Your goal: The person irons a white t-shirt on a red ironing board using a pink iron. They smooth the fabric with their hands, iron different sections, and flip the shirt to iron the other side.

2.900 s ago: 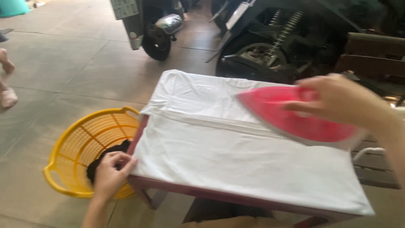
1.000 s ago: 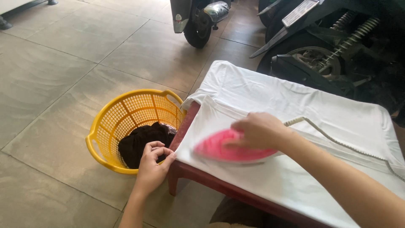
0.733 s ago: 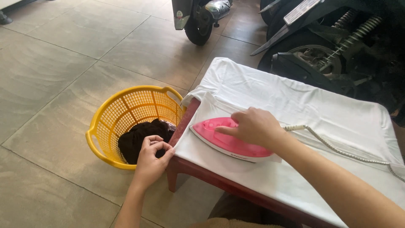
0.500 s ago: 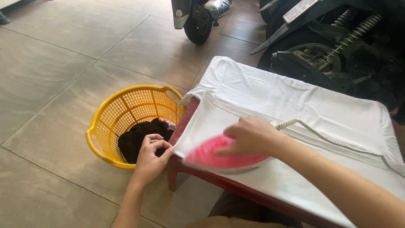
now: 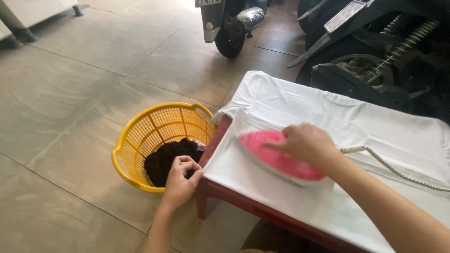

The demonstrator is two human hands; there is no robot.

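So the pink iron [image 5: 276, 157] is gripped by the right hand [image 5: 307, 143] on the white shirt [image 5: 337, 117]. At 9 o'clock, the shirt's edge is pinched by the left hand [image 5: 180, 180] beside the yellow basket [image 5: 154, 129].

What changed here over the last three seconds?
The right hand slid the pink iron across the white cloth from the far right end to the corner by the yellow basket, then worked it back and forth there. The left hand stayed pinching the cloth's near corner throughout. The basket and the dark clothes in it did not move.
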